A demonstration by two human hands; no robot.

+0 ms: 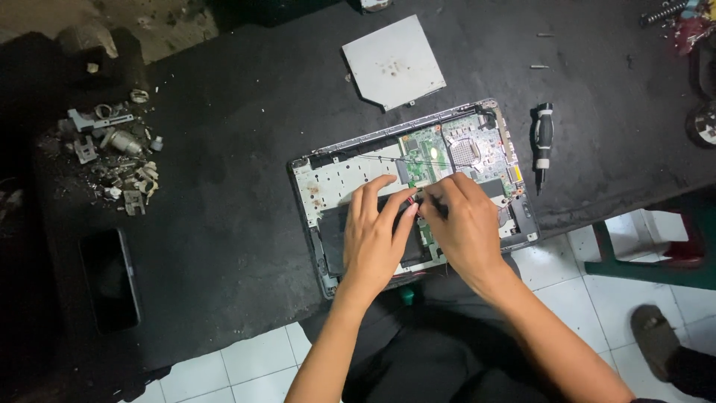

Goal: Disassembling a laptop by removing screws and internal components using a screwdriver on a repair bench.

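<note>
An opened laptop base (321,183) lies on a black table, its green circuit board (429,153) and a round fan grille exposed. My left hand (377,235) rests flat over the dark lower part of the case, fingertips near a thin red wire (412,200). My right hand (466,224) is beside it, fingers pinched at a small part by that wire in the middle of the board; what it grips is too small to tell.
A flat grey drive cover (394,63) lies behind the laptop. A black screwdriver (543,142) sits to the right. Scrap metal parts (119,149) are piled at left, a dark phone (110,280) below them. Another person's sandalled foot (660,336) is on the tiled floor.
</note>
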